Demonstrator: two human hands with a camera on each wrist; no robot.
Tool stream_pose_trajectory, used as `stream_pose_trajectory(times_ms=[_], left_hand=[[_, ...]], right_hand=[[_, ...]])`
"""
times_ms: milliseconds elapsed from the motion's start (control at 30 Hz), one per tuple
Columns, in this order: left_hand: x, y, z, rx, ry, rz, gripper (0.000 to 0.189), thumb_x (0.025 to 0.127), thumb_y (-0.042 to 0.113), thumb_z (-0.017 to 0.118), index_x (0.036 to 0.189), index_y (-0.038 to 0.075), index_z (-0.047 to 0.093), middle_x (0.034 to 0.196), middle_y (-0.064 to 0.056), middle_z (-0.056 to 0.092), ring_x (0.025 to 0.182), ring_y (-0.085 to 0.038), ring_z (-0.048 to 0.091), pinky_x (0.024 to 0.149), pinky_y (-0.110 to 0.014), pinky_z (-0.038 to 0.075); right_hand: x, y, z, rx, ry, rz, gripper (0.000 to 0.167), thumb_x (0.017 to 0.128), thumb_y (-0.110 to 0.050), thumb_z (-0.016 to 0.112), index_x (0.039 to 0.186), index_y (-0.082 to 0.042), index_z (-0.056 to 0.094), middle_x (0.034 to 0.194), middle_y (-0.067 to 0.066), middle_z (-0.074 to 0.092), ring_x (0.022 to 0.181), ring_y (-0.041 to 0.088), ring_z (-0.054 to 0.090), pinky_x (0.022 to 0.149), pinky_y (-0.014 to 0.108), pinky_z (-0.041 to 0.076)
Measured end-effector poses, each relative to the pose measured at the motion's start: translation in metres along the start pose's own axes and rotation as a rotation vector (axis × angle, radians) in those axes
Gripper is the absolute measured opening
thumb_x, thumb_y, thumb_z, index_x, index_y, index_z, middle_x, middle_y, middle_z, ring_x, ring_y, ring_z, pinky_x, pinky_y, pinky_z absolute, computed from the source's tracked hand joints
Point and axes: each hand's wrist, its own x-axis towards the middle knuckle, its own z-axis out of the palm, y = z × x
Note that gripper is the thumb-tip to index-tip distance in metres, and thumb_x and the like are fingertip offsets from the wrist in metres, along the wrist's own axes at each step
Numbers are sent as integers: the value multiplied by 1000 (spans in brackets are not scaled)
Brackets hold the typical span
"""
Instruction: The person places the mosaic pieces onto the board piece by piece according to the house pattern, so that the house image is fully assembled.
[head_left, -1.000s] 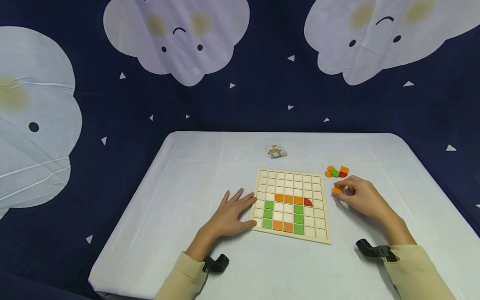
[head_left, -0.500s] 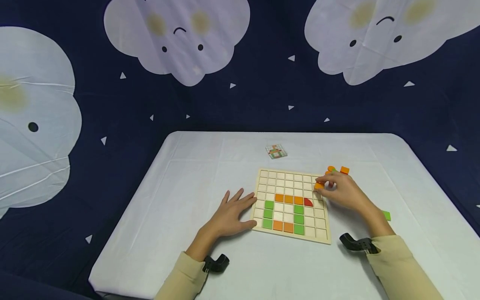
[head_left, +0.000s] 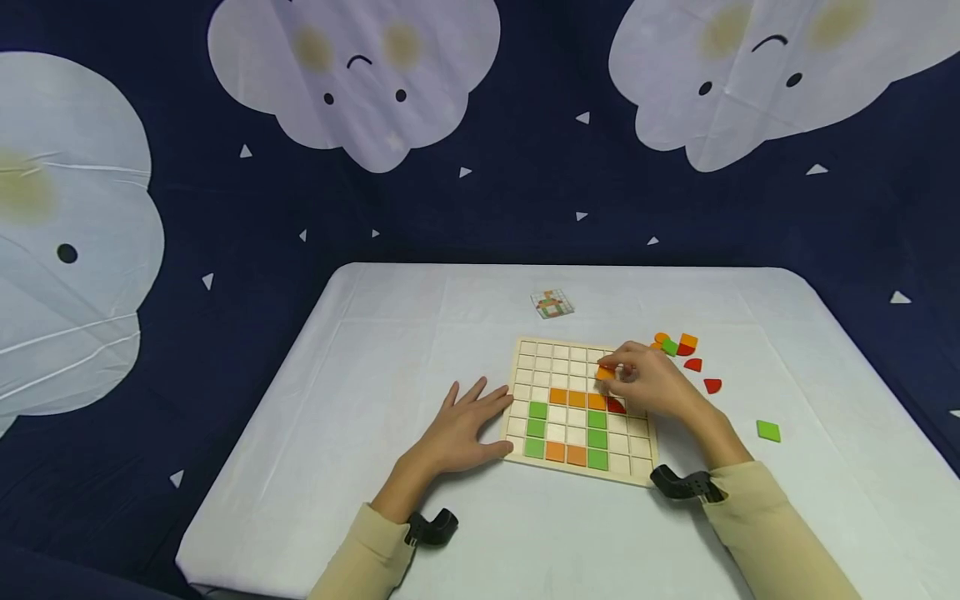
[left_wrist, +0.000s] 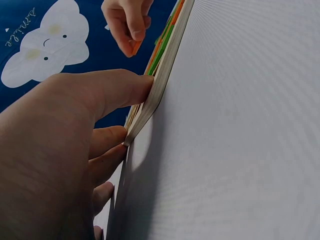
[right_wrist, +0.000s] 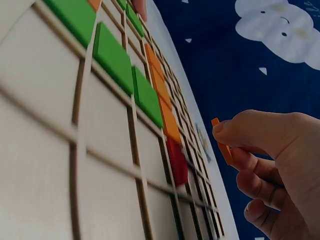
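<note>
The right hand has come in from beside the board over the last second, and its grip now hangs above the upper right part of the wooden grid board with an orange tile pinched between thumb and fingertips. The tile has therefore left the loose pieces but, as the right wrist view shows, is held clear of the board and not yet seated in any cell. With the arm shifted, a red quarter-round piece, a second red piece and a green tile show to the right of the grip; just past them, beyond the grip and to its right, lies a mixed cluster including an orange square. Directly nearer than the grip sits the red quarter-round tile at the right end of the laid orange row. The left hand, well to the left of the grip, has stayed with fingers spread at the board's left edge, apparently steadying it, clasping nothing. Seen edge-on from the right wrist, the orange tile is a thin strip slanting from upper left to lower right, roughly along the board's far edge, so its face seems nearly parallel to the board. Fingers cover part of its outline; it looks squarish, so no long axis across its face can be made out.
</note>
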Motion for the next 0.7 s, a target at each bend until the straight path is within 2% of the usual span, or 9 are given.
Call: stream_pose_trajectory(times_ms=[400, 700], left_hand=[[-1, 1, -1, 4, 1, -6, 73, 84, 59, 57, 147, 26, 42, 152, 16, 29, 145, -19, 13, 113, -52, 0], [-1, 1, -2, -2, -5, -2, 73, 85, 59, 57, 147, 25, 41, 152, 16, 29, 144, -19, 13, 113, -53, 1]], right_hand=[[16, -23, 21, 15, -44, -102, 32, 84, -25, 75, 112, -11, 72, 99, -5, 61, 78, 15, 54, 65, 32, 46], [25, -41, 34, -3, -82, -170, 27, 86, -22, 72, 111, -11, 73, 95, -6, 61, 72, 11, 51, 62, 29, 45]])
